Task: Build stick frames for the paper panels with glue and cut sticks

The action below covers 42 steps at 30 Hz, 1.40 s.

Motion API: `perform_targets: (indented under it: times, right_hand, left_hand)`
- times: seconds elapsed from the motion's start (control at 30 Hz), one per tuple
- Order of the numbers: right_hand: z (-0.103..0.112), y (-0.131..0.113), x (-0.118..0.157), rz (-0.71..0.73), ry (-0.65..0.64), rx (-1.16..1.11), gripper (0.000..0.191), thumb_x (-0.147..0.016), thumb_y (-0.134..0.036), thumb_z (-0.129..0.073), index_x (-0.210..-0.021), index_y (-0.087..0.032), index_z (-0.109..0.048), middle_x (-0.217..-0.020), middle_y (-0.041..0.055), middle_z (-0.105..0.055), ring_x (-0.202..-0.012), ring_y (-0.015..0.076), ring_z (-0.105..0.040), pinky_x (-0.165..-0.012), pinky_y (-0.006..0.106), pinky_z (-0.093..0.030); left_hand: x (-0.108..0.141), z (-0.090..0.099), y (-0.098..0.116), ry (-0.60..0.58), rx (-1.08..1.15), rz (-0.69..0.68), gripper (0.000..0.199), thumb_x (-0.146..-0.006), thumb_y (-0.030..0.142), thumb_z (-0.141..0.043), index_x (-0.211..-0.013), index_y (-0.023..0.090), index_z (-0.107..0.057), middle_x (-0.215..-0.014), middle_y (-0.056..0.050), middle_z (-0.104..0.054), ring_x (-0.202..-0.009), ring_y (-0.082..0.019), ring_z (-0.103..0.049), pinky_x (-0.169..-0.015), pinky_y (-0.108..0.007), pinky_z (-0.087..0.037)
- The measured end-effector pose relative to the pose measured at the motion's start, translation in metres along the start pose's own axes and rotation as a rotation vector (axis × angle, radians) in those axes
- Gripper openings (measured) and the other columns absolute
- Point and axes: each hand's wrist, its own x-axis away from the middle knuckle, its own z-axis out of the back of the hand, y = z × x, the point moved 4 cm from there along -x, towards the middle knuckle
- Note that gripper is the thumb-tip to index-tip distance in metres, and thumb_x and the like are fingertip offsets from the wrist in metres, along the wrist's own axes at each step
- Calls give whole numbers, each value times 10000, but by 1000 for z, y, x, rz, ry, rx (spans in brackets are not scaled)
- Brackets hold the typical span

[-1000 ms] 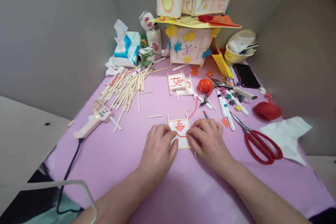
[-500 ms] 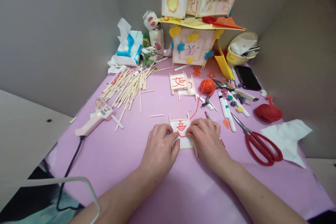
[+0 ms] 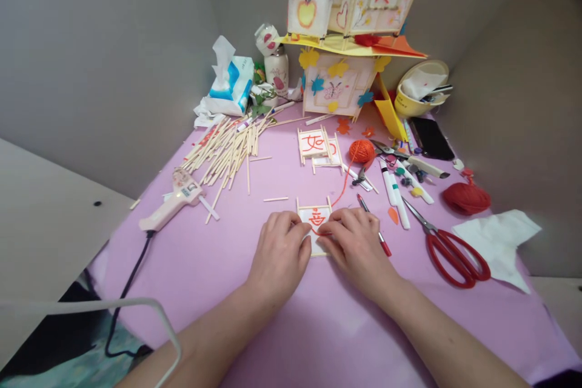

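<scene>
A small stick-framed white panel [image 3: 321,245] lies on the purple table, with red yarn shaped into a character on its upper part. My left hand [image 3: 282,248] rests over the panel's left side, its thumb and forefinger closed on the red yarn [image 3: 317,231]. From the right, my right hand [image 3: 357,247] pinches the same yarn close to the other fingertips. The yarn runs up behind my right hand to an orange-red ball [image 3: 361,151]. Two more framed panels [image 3: 313,143] overlap behind.
Loose sticks [image 3: 234,151] and a glue gun [image 3: 179,197] lie left. Red-handled scissors [image 3: 459,257], markers [image 3: 393,194], a red pen [image 3: 375,227] and a phone [image 3: 431,138] lie right. A decorated stick house [image 3: 339,82] stands at the back.
My right hand has shifted slightly left over the panel, closer to my left fingertips, uncovering more of the red pen. The whole view has shifted a little.
</scene>
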Motion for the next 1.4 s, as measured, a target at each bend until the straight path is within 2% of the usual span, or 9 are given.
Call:
perform_targets:
  times: [0.27, 0.63, 0.77, 1.0, 1.17, 1.4]
  right_hand:
    - [-3, -5, -3, 27, 11, 18, 99, -890, -256, -556, -844, -215, -632, -942, 14, -608, -922, 191, -451, -818, 378, -247]
    - [-2, -6, -1, 39, -28, 12, 122, -903, -247, -533, -845, -212, -635, -943, 26, -609, -928, 195, -446, -828, 375, -248]
    - [0, -5, -1, 24, 10, 20, 121, -899, -247, -537, -846, -202, -636, -952, 38, -612, -931, 193, -456, -829, 373, -248]
    - [0, -3, -1, -18, 37, 38, 106, -881, -246, -559, -816, -199, -629, -933, 35, -611, -930, 194, -461, -831, 375, -239]
    - [1, -1, 0, -59, 74, 36, 103, -875, -247, -565, -810, -203, -631, -923, 31, -609, -913, 194, -456, -818, 377, -237]
    - [-3, -4, 1, -30, 51, 47, 94, -865, -230, -571, -794, -193, -620, -909, 31, -608, -909, 188, -450, -823, 376, -233]
  left_hand:
    - [1, 0, 4, 19, 0, -17, 221, -830, 114, -510, -976, 186, -658, -942, -70, -563, -910, -210, -485, -787, -382, -447]
    - [2, 1, 4, 7, 9, -22, 220, -839, 124, -503, -958, 188, -676, -957, -72, -584, -912, -209, -497, -782, -383, -453]
    - [3, 4, 6, 18, 31, -30, 245, -832, 114, -502, -1015, 186, -648, -984, -79, -578, -938, -216, -491, -798, -392, -452]
    - [5, 4, 9, 30, 45, -45, 223, -834, 106, -493, -975, 189, -644, -928, -71, -554, -892, -203, -480, -774, -369, -449]
    - [5, 9, 7, 87, 45, -9, 197, -826, 118, -508, -986, 167, -613, -937, -78, -535, -905, -207, -470, -794, -373, -447]
    - [5, 3, 9, 16, 19, -36, 227, -846, 120, -485, -978, 184, -659, -909, -76, -538, -869, -204, -465, -759, -369, -450]
